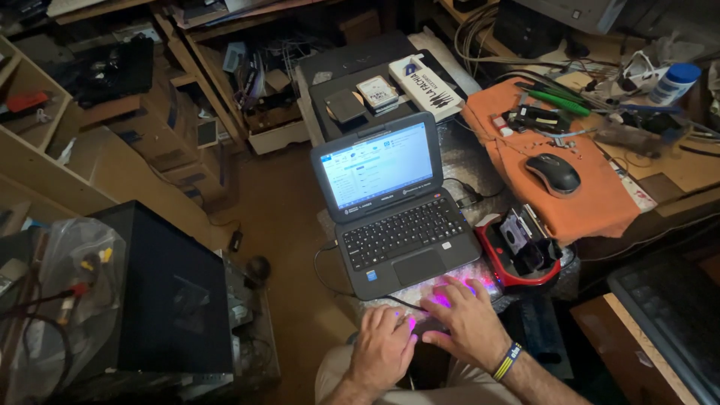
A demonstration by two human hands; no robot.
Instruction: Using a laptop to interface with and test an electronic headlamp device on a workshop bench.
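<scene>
Cluttered workshop bench: open laptop (390, 202) facing me, lit keyboard (450, 294) just before it under my left hand (384, 346) and right hand (469, 319), fingers spread flat, gripping nothing, for typing.

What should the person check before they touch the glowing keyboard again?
1. Both hands on the glowing keyboard: ok. The left hand and right hand rest on it.
2. Laptop open with its screen lit: ok.
3. Laptop clear of the hands: ok, it sits just beyond them.
4. Red and black device out of the way: cannot tell, it stands close to the right hand.
5. Mouse within sight: ok, it lies on the orange cloth.
6. Which keys the fingers press: cannot tell, the hands hide them.
</scene>
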